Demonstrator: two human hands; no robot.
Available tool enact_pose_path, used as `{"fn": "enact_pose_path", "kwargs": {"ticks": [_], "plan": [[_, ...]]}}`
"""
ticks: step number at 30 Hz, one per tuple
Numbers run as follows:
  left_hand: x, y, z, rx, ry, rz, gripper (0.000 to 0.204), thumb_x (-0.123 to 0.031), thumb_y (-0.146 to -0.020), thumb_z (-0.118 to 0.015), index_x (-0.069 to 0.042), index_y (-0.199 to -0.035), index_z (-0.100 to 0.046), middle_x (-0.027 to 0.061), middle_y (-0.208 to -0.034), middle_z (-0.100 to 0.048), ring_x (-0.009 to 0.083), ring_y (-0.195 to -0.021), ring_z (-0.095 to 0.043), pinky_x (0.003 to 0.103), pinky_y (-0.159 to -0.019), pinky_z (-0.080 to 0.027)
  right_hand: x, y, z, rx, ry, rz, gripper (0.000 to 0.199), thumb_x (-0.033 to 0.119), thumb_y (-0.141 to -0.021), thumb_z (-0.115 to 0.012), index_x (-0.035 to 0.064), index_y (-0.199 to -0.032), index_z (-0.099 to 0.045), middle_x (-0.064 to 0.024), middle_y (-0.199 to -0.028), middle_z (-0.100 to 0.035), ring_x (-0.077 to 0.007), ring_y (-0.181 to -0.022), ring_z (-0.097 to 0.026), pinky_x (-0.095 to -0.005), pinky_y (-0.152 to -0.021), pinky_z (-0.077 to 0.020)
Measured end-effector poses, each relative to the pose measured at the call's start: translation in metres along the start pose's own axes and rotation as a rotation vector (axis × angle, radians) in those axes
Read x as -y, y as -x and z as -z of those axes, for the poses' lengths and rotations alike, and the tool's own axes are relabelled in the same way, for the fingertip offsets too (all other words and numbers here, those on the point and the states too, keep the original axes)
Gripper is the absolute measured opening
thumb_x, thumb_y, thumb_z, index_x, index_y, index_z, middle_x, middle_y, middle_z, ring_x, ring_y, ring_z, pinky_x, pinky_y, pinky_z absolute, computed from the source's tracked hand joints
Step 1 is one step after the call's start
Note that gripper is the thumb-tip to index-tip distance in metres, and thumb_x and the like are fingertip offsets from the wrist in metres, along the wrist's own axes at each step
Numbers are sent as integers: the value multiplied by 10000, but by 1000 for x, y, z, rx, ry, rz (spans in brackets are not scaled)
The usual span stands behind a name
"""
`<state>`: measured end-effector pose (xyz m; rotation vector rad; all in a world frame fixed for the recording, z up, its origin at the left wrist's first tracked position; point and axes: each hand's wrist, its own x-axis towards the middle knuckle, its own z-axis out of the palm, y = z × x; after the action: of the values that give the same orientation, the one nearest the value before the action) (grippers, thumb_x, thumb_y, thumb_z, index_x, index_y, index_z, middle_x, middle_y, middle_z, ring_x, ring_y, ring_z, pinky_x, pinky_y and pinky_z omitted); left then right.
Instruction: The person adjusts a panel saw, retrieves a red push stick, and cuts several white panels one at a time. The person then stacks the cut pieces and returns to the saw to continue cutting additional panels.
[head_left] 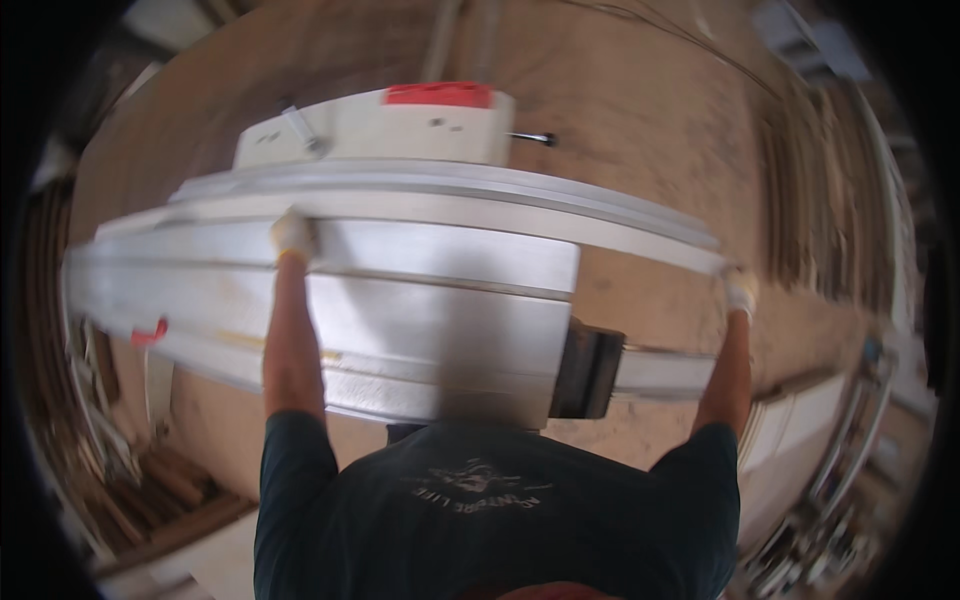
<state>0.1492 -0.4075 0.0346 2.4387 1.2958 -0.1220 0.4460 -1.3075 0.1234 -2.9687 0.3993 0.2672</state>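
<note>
Across the pale machine counter (pixel 420 330), a long grey board (pixel 480 205) is laid flat and steadied at both ends: the gloved left hand (pixel 292 237) is closed on its near edge, the gloved right hand (pixel 741 290) grips its right end.

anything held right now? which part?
Both gloved hands grip a long pale panel on the saw table: left hand on its near edge, right hand at its right end.
</note>
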Motion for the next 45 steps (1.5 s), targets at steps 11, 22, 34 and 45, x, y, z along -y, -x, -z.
{"fn": "enact_pose_path", "kwargs": {"ticks": [11, 22, 34, 45], "plan": [[-68, 42, 46, -34, 1071, 645, 330, -306, -987, -561, -75, -752, -542, 49, -605, -502, 200, -477, -457, 376, -448, -350, 66, 43, -5, -84, -254, -45, 390, 289, -913, -649, -50, -1081, -743, -234, -1018, -765, -346, -980, -736, -437, -870, -533], [-43, 14, 6, -116, 842, 510, 379, -313, -981, -526, 34, -966, -676, 181, -854, -691, 315, -729, -665, 465, -632, -510, 149, 94, -41, -91, -467, 209, 332, 203, -960, -578, -94, -967, -727, -200, -884, -755, -274, -833, -705, -429, -801, -525], [-60, 37, 36, -85, 831, 514, 461, -285, -972, -505, 90, -1134, -717, 340, -1220, -682, 479, -1174, -658, 491, -993, -519, 254, 141, -80, 238, -778, 280, 266, 125, -886, -553, -28, -682, -627, -57, -621, -586, -167, -582, -538, -356, -577, -424], [-58, 35, 32, -107, 797, 476, 470, -285, -966, -517, 107, -1149, -701, 342, -1188, -694, 486, -1147, -668, 495, -971, -522, 372, 209, -92, 464, -929, 263, 177, 74, -834, -560, 22, -692, -652, -41, -665, -610, -127, -596, -551, -290, -565, -421]]}}
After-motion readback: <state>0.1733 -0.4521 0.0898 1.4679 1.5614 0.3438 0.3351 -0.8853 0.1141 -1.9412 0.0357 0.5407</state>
